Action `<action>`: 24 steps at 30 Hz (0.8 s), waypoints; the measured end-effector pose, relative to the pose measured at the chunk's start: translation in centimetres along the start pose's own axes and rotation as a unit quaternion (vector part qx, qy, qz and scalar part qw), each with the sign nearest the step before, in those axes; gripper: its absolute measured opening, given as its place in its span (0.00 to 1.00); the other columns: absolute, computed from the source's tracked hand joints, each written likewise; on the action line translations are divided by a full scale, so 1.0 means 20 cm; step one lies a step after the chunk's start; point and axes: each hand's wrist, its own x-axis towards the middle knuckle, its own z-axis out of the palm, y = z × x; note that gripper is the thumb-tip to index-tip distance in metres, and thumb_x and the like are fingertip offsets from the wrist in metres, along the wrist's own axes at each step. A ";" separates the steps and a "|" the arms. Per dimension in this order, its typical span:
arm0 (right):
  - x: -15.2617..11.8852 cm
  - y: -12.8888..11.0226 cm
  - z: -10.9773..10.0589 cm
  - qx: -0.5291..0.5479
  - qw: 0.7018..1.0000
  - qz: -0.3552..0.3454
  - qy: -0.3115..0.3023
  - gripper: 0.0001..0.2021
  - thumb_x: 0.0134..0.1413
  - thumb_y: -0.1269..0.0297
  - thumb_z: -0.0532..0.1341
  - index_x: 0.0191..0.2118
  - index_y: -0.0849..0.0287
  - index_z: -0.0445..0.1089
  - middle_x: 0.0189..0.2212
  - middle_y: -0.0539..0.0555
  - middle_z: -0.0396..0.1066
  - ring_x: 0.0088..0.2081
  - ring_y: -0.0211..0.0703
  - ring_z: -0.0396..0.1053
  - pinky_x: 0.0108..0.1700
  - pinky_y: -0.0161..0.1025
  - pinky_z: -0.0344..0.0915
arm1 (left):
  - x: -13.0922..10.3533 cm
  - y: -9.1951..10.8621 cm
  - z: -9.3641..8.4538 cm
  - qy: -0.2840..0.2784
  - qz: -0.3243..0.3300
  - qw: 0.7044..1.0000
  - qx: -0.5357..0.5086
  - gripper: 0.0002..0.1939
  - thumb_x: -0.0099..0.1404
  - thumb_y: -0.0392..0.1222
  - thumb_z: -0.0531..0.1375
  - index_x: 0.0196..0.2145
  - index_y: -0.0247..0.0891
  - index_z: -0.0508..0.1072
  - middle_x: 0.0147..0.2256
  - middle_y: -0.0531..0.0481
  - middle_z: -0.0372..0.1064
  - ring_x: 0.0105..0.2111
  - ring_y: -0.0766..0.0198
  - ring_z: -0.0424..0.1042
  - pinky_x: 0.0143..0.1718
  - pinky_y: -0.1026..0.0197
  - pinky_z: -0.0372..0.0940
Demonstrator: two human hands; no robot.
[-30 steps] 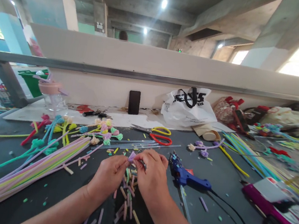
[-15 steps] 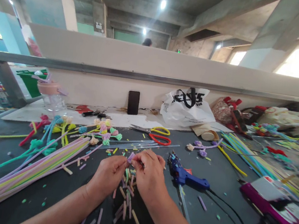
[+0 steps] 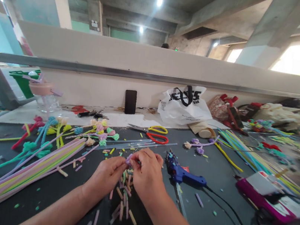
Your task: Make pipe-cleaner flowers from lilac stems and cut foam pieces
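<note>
Between the fingertips of both hands is a small piece of purple pipe cleaner; most of it is hidden by the fingers. My left hand pinches it from the left, fingers closed. From the right, my right hand grips it with thumb and forefinger, the other fingers curled. Below the hands lies a heap of short cut pipe cleaner pieces in pink, purple, cream and green. A blue hot glue gun rests just right of my right hand.
A bundle of long pastel pipe cleaners and fuzzy flowers lie left. Scissors and clear glue sticks sit beyond the hands. Further back are a phone and a white bag. A magenta device stands right, near the glue gun's cord.
The whole view has shifted slightly, so the things on the table appear a little further left. Both hands keep hold of the purple piece, with slight finger movement.
</note>
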 end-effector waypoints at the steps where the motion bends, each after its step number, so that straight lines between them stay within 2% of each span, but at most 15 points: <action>1: 0.00 0.00 0.00 -0.001 1.000 0.002 0.000 0.06 0.47 0.76 0.61 0.25 0.58 0.69 0.26 0.49 0.70 0.34 0.41 0.66 0.41 0.42 0.47 | 0.00 0.00 0.00 -0.004 0.001 1.000 -0.008 0.14 0.64 0.40 0.48 0.22 0.37 0.62 0.22 0.54 0.58 0.24 0.68 0.60 0.27 0.66 0.53; 7: 0.00 -0.01 -0.01 0.015 1.000 0.002 -0.001 0.06 0.46 0.76 0.61 0.25 0.58 0.68 0.26 0.49 0.69 0.34 0.41 0.66 0.41 0.42 0.49 | 0.00 0.00 -0.01 0.002 -0.011 0.997 -0.080 0.15 0.64 0.41 0.49 0.21 0.36 0.61 0.21 0.55 0.56 0.24 0.68 0.57 0.28 0.66 0.52; 10: 0.01 0.00 -0.02 0.081 0.996 -0.005 0.030 0.05 0.49 0.74 0.58 0.26 0.57 0.68 0.26 0.50 0.69 0.34 0.41 0.66 0.40 0.41 0.52 | 0.00 -0.01 0.00 -0.022 -0.059 0.972 -0.227 0.15 0.63 0.43 0.51 0.20 0.36 0.60 0.20 0.56 0.51 0.22 0.70 0.53 0.24 0.67 0.48; 12: 0.02 0.01 -0.04 0.147 0.985 0.002 0.085 0.05 0.52 0.71 0.55 0.30 0.58 0.68 0.29 0.51 0.68 0.34 0.41 0.65 0.40 0.40 0.56 | 0.00 -0.02 0.00 -0.061 -0.098 0.922 -0.370 0.15 0.63 0.45 0.52 0.22 0.35 0.61 0.19 0.58 0.50 0.19 0.73 0.48 0.20 0.67 0.44; 14: 0.02 0.02 -0.04 0.206 0.969 0.036 0.132 0.06 0.55 0.68 0.53 0.34 0.58 0.67 0.31 0.52 0.67 0.34 0.41 0.65 0.38 0.38 0.59 | 0.00 -0.03 0.00 -0.102 -0.122 0.857 -0.491 0.14 0.62 0.46 0.53 0.23 0.34 0.62 0.18 0.58 0.51 0.16 0.74 0.45 0.18 0.68 0.40; 17: 0.03 0.03 -0.04 0.254 0.955 0.079 0.128 0.06 0.55 0.66 0.53 0.34 0.58 0.67 0.29 0.51 0.67 0.32 0.40 0.65 0.36 0.37 0.61 | -0.01 -0.04 -0.02 -0.137 -0.134 0.777 -0.600 0.14 0.60 0.46 0.57 0.23 0.33 0.64 0.18 0.57 0.54 0.15 0.76 0.45 0.16 0.68 0.38; 21: 0.01 -0.01 -0.04 0.236 0.968 0.004 0.088 0.06 0.52 0.70 0.54 0.30 0.58 0.67 0.26 0.50 0.67 0.30 0.40 0.65 0.35 0.36 0.60 | -0.01 -0.05 -0.04 -0.155 -0.144 0.702 -0.680 0.12 0.57 0.45 0.60 0.25 0.33 0.65 0.17 0.57 0.53 0.14 0.77 0.45 0.15 0.70 0.40; 24: -0.01 -0.04 -0.04 0.205 0.974 -0.057 0.082 0.05 0.51 0.72 0.56 0.29 0.57 0.67 0.26 0.50 0.68 0.31 0.40 0.66 0.37 0.38 0.60 | -0.01 -0.05 -0.05 -0.161 -0.152 0.672 -0.706 0.10 0.56 0.43 0.60 0.25 0.33 0.66 0.17 0.57 0.53 0.14 0.77 0.45 0.14 0.72 0.41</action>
